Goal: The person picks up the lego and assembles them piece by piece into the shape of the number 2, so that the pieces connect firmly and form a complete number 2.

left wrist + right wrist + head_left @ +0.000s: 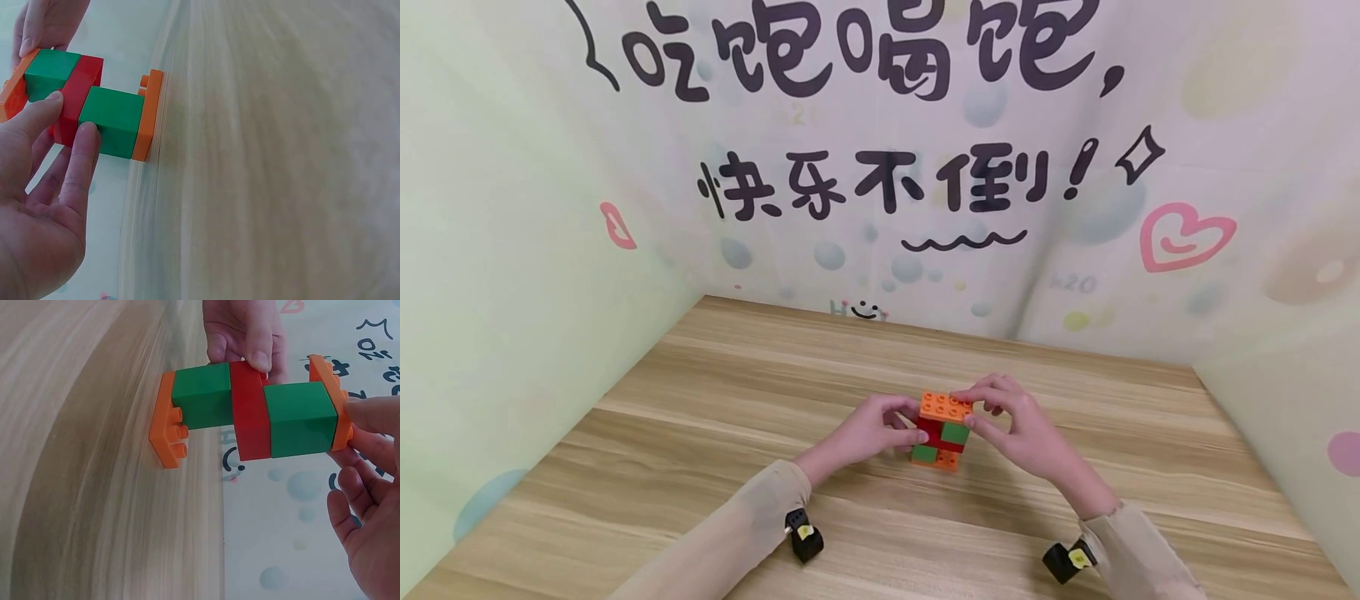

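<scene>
A small tower of toy building bricks stands on the wooden table. Its base is a flat orange brick [164, 422], carrying a green block [203, 397] at its left end. Across that lies a red brick [250, 412], with a second green block [301, 419] above its right end. Another flat orange brick [946, 408], studs up, caps the tower. From the left, my left hand [878, 429] pinches the red brick, one fingertip against the lower green block. My right hand [1018, 427] holds the top orange brick at its right end between thumb and fingers.
The wood-grain table [737, 375] reaches back to a printed cloth wall [805, 267] with dark lettering. Pale side walls [535, 275] close in the left and right. A small black camera [805, 537] sits on each wrist over beige sleeves.
</scene>
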The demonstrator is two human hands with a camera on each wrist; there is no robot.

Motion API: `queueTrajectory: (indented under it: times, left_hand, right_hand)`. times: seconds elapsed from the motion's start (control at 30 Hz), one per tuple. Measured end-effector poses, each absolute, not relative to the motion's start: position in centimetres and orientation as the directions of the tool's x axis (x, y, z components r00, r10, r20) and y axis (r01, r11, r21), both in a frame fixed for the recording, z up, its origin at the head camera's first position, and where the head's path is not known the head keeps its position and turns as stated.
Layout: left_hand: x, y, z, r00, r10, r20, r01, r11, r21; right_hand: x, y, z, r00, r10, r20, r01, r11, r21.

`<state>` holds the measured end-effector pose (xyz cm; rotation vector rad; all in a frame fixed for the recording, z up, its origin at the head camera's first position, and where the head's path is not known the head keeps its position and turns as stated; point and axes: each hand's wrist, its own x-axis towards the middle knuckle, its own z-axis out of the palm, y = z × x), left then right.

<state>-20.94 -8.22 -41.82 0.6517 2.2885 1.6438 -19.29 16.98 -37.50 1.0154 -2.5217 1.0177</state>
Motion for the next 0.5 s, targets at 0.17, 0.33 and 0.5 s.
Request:
queueTrajectory:
  times: [0.17, 0.33, 0.5]
  left_hand:
    - [-21.1, -8.13, -42.05, -0.869, 0.492, 0.062, 0.22, 0.271, 0.937]
    - [-21.26, -8.09, -42.27, -0.867, 0.495, 0.066, 0.223, 0.266, 0.938]
    - [-21.26, -8.08, -42.31, -0.865, 0.498, 0.062, 0.22, 0.264, 0.939]
  right_hand:
    - [-19.28, 16.9, -37.64, -0.728, -0.512, 0.457, -0.685, 0.508, -0.522]
    - [-19.23, 16.86, -37.48, -0.74, -0.511, 0.437, -0.67, 0.514, -0.536]
    - [-19.11, 16.77, -37.19, -0.752, -0.509, 0.419, -0.657, 0.526, -0.54]
